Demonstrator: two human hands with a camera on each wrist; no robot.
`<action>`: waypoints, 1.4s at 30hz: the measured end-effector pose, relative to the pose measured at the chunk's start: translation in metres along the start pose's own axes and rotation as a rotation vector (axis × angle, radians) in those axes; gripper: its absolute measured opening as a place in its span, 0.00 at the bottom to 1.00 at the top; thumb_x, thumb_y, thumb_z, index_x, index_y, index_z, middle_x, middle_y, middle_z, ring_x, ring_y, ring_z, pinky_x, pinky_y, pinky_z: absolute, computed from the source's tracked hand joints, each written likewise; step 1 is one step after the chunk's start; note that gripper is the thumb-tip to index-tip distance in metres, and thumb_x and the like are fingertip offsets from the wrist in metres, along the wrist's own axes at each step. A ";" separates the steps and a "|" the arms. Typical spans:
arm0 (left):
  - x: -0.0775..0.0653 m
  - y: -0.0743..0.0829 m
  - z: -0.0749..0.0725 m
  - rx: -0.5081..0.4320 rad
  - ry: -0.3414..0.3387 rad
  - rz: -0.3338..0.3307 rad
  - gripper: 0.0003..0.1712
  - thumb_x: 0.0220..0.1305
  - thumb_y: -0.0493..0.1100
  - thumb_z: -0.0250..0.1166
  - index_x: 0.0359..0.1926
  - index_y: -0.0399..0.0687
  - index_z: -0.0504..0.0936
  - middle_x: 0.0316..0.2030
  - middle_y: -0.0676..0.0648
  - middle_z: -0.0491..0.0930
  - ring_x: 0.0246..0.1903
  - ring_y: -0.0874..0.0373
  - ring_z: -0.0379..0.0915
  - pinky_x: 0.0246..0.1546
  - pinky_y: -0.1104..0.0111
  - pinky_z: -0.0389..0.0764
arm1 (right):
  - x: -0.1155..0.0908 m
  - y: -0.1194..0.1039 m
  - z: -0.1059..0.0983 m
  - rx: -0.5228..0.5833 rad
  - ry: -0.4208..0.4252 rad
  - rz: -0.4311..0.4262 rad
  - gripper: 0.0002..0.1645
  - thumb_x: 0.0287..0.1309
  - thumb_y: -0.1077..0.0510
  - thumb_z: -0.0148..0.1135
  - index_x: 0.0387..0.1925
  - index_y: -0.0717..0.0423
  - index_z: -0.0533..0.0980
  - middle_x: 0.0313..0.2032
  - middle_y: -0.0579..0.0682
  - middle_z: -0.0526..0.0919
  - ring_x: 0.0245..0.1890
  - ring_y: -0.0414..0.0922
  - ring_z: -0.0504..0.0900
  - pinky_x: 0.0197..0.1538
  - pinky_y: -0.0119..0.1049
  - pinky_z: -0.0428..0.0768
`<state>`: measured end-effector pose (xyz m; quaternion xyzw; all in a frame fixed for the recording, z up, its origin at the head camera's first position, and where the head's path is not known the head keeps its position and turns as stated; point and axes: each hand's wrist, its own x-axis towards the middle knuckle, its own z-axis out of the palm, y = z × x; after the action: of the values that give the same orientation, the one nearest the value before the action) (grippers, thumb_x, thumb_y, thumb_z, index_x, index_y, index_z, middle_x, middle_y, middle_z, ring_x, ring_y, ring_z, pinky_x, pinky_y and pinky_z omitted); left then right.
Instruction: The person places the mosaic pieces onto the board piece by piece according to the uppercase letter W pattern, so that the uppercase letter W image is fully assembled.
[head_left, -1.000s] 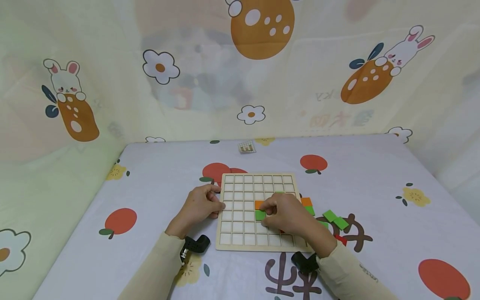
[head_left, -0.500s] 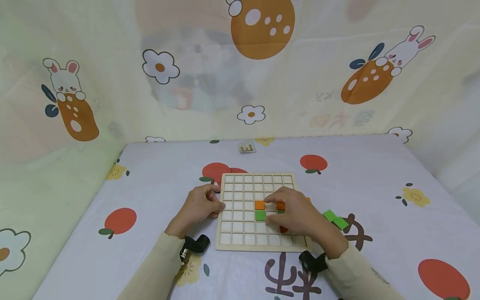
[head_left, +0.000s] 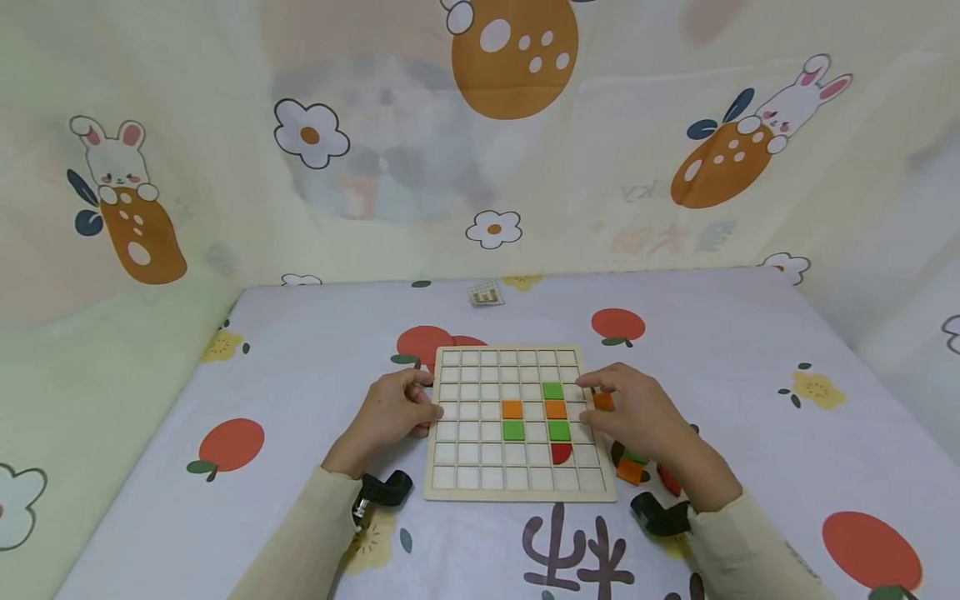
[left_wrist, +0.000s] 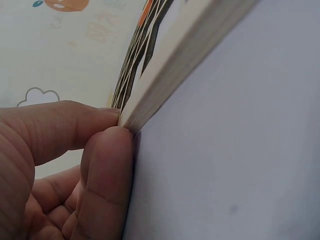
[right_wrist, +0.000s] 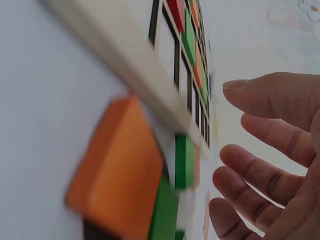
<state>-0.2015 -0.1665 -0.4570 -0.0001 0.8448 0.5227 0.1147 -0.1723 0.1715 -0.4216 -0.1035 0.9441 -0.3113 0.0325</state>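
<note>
Pinches grid board (head_left: 517, 495), on the cloth (head_left: 712, 342), at nine o'clock with left hand (head_left: 386, 415); holds right hand (head_left: 641, 412), loosely spread and empty, by the board's three-o'clock edge, near orange tile (head_left: 630, 472) at four o'clock.

Left fingers (left_wrist: 107, 170) pinching the board (head_left: 468, 477) block its left edge; right fingers (right_wrist: 277, 97), parted and holding nothing, hang by its right edge, where loose tiles (head_left: 630, 472) crowd. Between them a hand could pass from the near side; beyond the left sleeve (head_left: 300, 533), the counter (head_left: 300, 342) leaves wide room.
</note>
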 end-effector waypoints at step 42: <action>0.000 -0.001 0.001 0.013 0.007 0.027 0.27 0.59 0.32 0.74 0.60 0.35 0.79 0.29 0.46 0.81 0.20 0.59 0.78 0.25 0.71 0.83 | 0.004 0.027 -0.003 0.103 0.056 0.252 0.18 0.63 0.60 0.64 0.54 0.60 0.84 0.35 0.53 0.84 0.34 0.49 0.78 0.30 0.37 0.79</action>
<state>-0.2008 -0.1664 -0.4583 0.0101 0.8484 0.5189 0.1048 -0.1810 0.1939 -0.4353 0.0261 0.9329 -0.3556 0.0502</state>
